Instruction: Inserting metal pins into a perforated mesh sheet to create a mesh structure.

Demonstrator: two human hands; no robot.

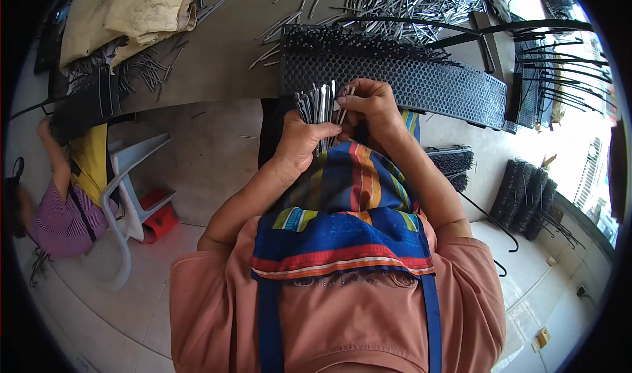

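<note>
In front of my apron (355,175), my left hand (297,141) is closed around an upright bundle of thin metal sticks (317,104), grey and black, with uneven tips poking up above the fist. My right hand (374,108) is at the bundle's right side, thumb and fingers pinched on thin sticks there; how many is hidden by the fingers. Just beyond both hands, a long perforated dark metal panel (395,77) lies along the table edge, with a row of black stick ends on its far side.
Loose sticks are heaped on the table (230,64); a larger pile (415,1) lies at the far right. A beige cloth sack (131,18) is at far left. Another person (66,208) sits left beside a plastic chair (125,195). Black bristly bundles (523,195) stand on the floor at right.
</note>
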